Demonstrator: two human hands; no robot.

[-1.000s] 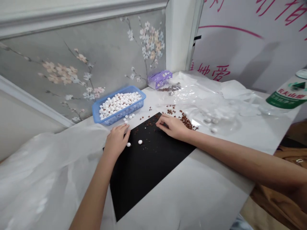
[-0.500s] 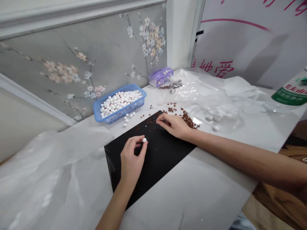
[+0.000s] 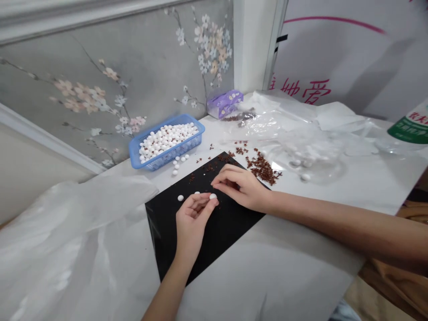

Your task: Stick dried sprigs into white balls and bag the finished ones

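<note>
Uncurling since prior frame: left hand (image 3: pixel 192 218), half-open, fingertips touching white ball (image 3: pixel 213 196), grip unclear | Curving right hand (image 3: pixel 240 189) just beside it, holding nothing visible | Lying beneath: black sheet (image 3: pixel 214 240) | Sitting farther back: blue plastic basket (image 3: pixel 199 133) of white balls

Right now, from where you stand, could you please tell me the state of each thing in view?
Left hand: fingers curled, white ball at the fingertips.
Right hand: fingers curled over the black sheet.
Black sheet: lying flat, scattered with reddish-brown bits.
Blue plastic basket: full of white balls.
Clear plastic bag: crumpled, a few white balls showing through.
</note>
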